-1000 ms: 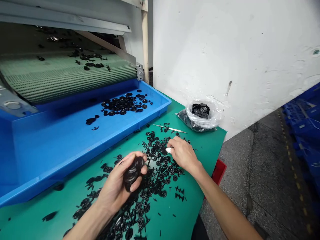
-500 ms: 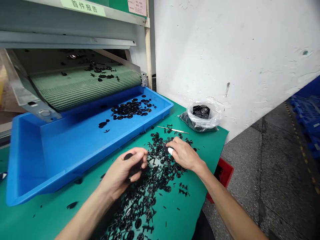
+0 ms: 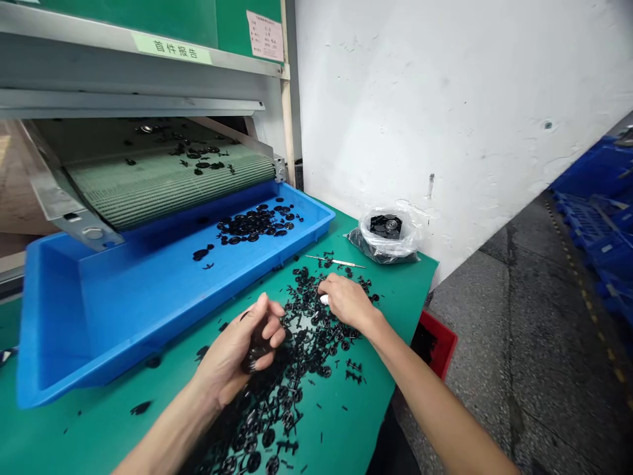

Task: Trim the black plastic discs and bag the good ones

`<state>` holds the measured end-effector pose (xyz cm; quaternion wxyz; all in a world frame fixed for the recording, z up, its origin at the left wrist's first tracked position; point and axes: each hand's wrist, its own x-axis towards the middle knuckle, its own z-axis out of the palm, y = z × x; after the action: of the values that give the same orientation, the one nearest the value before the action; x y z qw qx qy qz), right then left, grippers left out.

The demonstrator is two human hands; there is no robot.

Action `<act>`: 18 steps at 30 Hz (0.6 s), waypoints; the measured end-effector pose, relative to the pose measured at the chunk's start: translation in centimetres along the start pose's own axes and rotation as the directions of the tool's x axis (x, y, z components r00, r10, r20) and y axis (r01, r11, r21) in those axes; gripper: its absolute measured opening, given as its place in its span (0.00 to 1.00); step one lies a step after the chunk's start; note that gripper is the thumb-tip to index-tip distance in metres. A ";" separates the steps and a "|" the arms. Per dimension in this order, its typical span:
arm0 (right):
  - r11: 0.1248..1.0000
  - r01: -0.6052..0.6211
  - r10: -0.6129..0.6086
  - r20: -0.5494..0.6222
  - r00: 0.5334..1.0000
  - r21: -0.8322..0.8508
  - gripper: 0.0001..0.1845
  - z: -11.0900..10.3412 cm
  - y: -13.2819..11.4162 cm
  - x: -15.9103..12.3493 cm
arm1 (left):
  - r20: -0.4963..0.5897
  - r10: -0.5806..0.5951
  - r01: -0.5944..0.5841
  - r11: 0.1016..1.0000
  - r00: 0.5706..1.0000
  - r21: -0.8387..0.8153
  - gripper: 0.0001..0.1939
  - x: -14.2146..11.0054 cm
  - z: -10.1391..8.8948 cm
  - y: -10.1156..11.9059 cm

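Note:
My left hand [image 3: 232, 353] is half curled, palm turned inward, around several black plastic discs [image 3: 254, 353], with its thumb raised off them. To its right, my right hand [image 3: 350, 302] reaches down into the loose heap of small black plastic parts [image 3: 297, 359], its fingers pinched together. A white cover sits on one of its digits. Whatever those fingertips hold is hidden. The heap mixes round wheel-like pieces with thin branched sprue bits and spreads along the green tabletop [image 3: 341, 409].
A blue tray [image 3: 148, 316] with black discs stands under the green conveyor belt's [image 3: 188, 198] end. Behind the heap lie a thin metal tool [image 3: 336, 261] and a clear plastic bag [image 3: 388, 244] of black discs. A red bin [image 3: 448, 349] stands below the table's right edge.
My left thumb has lifted away from the discs in the palm. My right hand stays at the heap, its fingertips now lower and the disc there no longer plainly visible. The view has tilted up slightly.

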<state>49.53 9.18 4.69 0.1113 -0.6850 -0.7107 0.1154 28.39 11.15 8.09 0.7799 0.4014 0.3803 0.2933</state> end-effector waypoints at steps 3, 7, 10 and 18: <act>0.999 0.025 -0.026 0.021 0.999 0.048 0.18 -0.2 0.4 0.5 | -0.012 0.002 -0.001 0.997 1.000 0.079 0.18 -0.4 -0.3 0.2; 0.988 0.062 -0.059 -0.024 0.998 0.139 0.19 -0.4 1.2 -0.2 | -0.028 0.025 -0.018 0.972 0.999 0.236 0.17 -1.1 -0.2 -0.4; 0.967 0.106 -0.087 -0.088 0.992 0.233 0.19 -0.7 0.9 -1.7 | -0.013 0.052 -0.043 0.932 0.999 0.361 0.17 -1.7 0.4 -1.5; 0.767 0.104 -0.022 -0.137 0.990 0.633 0.20 1.2 -3.9 -9.3 | 0.042 0.023 -0.041 0.855 0.999 0.518 0.22 -3.4 2.4 -5.1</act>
<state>45.81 -0.22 4.73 0.3841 -0.5878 -0.6436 0.3044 29.26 5.03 5.93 0.6445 0.6076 0.4252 0.1863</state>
